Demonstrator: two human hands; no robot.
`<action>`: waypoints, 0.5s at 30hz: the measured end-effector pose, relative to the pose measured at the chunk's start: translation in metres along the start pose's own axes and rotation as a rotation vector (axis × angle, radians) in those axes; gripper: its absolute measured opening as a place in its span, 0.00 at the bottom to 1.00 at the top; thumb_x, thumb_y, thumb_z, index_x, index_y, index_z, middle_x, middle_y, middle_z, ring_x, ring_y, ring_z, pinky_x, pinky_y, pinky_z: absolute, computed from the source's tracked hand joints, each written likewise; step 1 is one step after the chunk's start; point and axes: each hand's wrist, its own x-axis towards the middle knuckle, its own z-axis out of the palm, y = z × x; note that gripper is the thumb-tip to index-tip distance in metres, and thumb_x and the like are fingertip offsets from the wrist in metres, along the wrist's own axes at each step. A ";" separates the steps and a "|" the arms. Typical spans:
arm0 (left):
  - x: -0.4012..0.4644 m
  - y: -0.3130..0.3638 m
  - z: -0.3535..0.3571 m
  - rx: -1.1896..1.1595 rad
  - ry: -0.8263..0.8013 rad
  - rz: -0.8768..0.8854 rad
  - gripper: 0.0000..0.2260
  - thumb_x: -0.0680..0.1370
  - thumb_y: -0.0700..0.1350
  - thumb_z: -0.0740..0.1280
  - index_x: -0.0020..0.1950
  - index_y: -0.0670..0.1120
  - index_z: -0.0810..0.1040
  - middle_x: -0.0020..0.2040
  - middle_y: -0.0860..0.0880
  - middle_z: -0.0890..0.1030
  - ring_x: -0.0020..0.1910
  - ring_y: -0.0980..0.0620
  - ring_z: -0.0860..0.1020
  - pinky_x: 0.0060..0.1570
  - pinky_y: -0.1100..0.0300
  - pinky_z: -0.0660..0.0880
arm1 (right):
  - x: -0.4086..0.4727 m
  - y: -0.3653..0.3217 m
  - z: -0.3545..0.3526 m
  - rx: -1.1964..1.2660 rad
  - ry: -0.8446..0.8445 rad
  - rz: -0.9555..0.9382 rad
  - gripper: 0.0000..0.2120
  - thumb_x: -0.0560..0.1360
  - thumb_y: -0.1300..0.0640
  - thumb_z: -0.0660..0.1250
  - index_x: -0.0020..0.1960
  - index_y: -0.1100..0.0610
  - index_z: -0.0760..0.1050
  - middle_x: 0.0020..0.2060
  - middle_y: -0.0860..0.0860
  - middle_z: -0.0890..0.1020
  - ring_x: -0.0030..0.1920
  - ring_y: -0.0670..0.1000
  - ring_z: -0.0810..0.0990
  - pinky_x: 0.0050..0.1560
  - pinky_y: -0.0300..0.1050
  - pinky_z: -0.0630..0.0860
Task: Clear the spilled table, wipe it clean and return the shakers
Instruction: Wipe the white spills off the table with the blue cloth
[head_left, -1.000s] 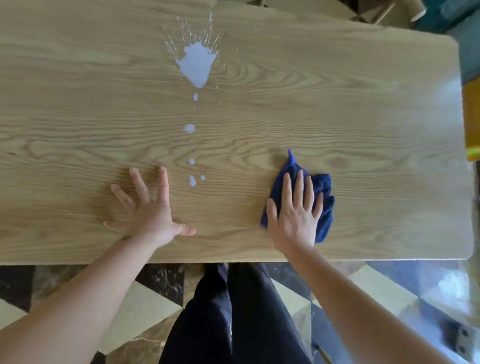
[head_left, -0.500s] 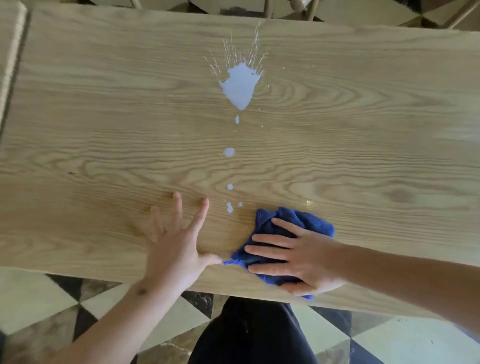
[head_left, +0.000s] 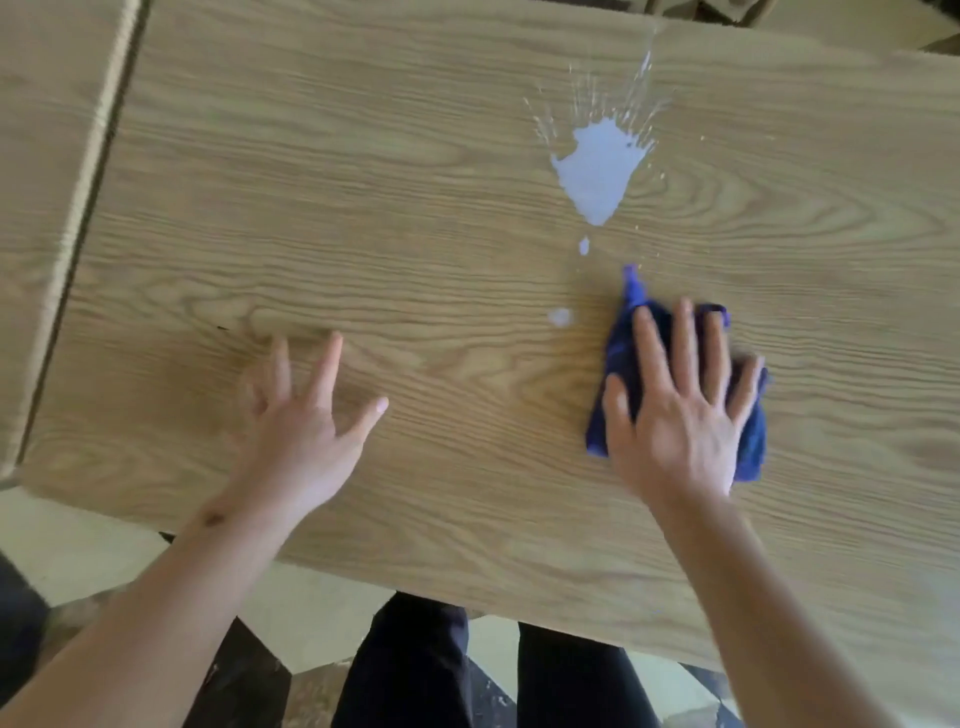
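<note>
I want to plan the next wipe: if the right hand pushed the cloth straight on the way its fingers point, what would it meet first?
The right hand, flat on the blue cloth, points away toward the table's far edge. Its line looks free of spill: the big white splash and small drops lie slightly left, so it would probably pass beside them.

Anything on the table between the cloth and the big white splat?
In the head view, one small white drop sits between the blue cloth under the right hand and the big splat; otherwise bare wood. Another drop lies left of the cloth.
</note>
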 end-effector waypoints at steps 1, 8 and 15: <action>0.002 -0.002 0.001 0.022 0.010 0.011 0.35 0.73 0.74 0.51 0.76 0.69 0.38 0.81 0.52 0.38 0.79 0.35 0.44 0.73 0.30 0.54 | 0.003 -0.013 0.002 0.042 0.004 0.160 0.30 0.79 0.42 0.55 0.80 0.44 0.56 0.81 0.49 0.55 0.81 0.55 0.49 0.78 0.66 0.45; -0.004 -0.010 0.007 0.048 0.050 0.109 0.31 0.79 0.68 0.48 0.78 0.66 0.38 0.81 0.49 0.37 0.78 0.35 0.44 0.70 0.26 0.54 | 0.039 -0.119 0.015 0.175 0.011 0.414 0.31 0.80 0.45 0.51 0.82 0.49 0.52 0.82 0.51 0.53 0.81 0.56 0.50 0.77 0.66 0.44; 0.018 -0.028 -0.035 -0.310 0.023 0.145 0.26 0.82 0.61 0.50 0.80 0.58 0.54 0.81 0.50 0.59 0.80 0.46 0.55 0.78 0.47 0.48 | -0.001 -0.219 0.030 0.176 -0.093 -0.136 0.30 0.80 0.44 0.53 0.81 0.50 0.57 0.81 0.53 0.56 0.81 0.57 0.51 0.77 0.66 0.45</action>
